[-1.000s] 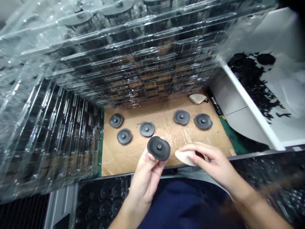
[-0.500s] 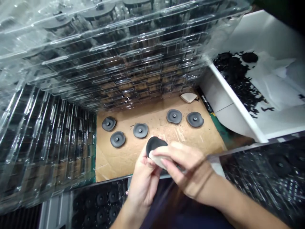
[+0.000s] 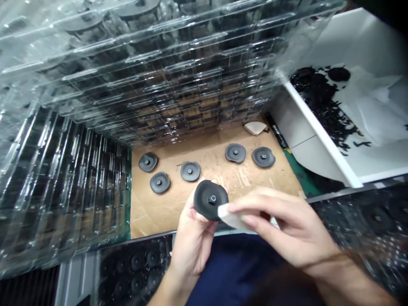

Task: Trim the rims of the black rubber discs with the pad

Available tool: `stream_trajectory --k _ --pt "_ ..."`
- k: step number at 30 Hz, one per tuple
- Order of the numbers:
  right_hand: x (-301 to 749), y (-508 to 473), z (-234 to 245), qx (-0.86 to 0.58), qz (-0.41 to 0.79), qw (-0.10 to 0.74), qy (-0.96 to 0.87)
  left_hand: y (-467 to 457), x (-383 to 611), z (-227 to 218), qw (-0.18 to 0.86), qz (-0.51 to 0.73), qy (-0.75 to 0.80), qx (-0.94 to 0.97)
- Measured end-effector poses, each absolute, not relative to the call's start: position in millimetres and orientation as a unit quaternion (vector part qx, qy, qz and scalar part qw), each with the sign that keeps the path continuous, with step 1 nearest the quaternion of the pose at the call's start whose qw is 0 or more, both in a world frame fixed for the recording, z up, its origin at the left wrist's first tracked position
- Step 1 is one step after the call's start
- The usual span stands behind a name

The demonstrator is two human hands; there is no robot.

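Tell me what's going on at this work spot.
A person's left hand holds up a black disc, its central knob showing. The right hand pinches a whitish pad, whose tip overlaps the disc's edge in view. Five similar discs lie apart on a cardboard sheet, with a whitish wedge at its far right. Stacked clear trays stand behind and to the left; black pieces lie in a white bin on the right.
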State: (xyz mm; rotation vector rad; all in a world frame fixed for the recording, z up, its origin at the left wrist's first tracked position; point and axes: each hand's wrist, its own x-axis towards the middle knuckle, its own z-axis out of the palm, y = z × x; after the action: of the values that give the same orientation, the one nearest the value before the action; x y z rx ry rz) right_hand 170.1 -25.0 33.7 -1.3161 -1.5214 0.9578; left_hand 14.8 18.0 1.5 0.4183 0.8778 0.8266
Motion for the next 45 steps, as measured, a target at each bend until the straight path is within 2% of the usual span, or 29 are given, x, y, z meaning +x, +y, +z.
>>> stream_trajectory --k 2,3,7,9,13,17,18,20,23,28,31,36,41,45 --pt "166.5 -16.5 34.7 -0.496 0.342 0.467 -0.648 18.0 14.6 -0.1 0.808 0.381 0.397 0.210" --pt "164.9 -14.0 32.4 -0.484 0.365 0.457 -0.651 18.3 13.5 -1.1 0.806 0.381 0.400 0.212" --pt "166.8 -21.5 8.0 -0.451 0.598 0.354 -0.561 19.3 7.7 -4.0 0.795 0.391 0.426 0.184" --pt "172.7 -30.9 -3.9 -0.477 0.615 0.358 -0.516 18.5 7.5 -4.1 0.797 0.396 0.426 0.163" --pt "182.0 -37.2 0.1 -0.543 0.537 0.424 -0.486 15.7 12.9 -2.4 0.809 0.391 0.412 0.149" --pt "172.4 -25.9 27.2 -0.594 0.357 0.476 -0.541 14.7 16.7 -2.7 0.813 0.385 0.405 0.160" --pt "168.3 -24.2 31.9 -0.578 0.358 0.464 -0.567 14.8 16.5 -3.6 0.813 0.382 0.409 0.160" --pt "162.3 -25.7 34.5 -0.516 0.454 0.419 -0.594 14.6 14.9 -5.8 0.807 0.382 0.425 0.151" --pt "164.6 -37.3 19.4 -0.493 0.577 0.376 -0.532 13.7 12.1 -8.2 0.792 0.405 0.439 0.127" --pt "183.0 -49.6 -16.1 -0.648 0.485 0.400 -0.430 13.5 14.0 -8.5 0.786 0.418 0.441 0.111" --pt "181.0 -41.6 -8.7 -0.675 0.430 0.416 -0.431 13.6 19.6 -6.0 0.796 0.407 0.434 0.113" --pt "156.5 -15.3 25.4 -0.604 0.273 0.491 -0.565 11.0 24.1 -1.2 0.820 0.364 0.418 0.144" --pt "150.1 -0.3 27.8 -0.516 0.376 0.382 -0.668 9.1 17.4 -3.8 0.820 0.346 0.431 0.146" --pt "145.9 3.2 24.0 -0.548 0.267 0.472 -0.637 7.5 18.1 -3.3 0.833 0.326 0.422 0.149"
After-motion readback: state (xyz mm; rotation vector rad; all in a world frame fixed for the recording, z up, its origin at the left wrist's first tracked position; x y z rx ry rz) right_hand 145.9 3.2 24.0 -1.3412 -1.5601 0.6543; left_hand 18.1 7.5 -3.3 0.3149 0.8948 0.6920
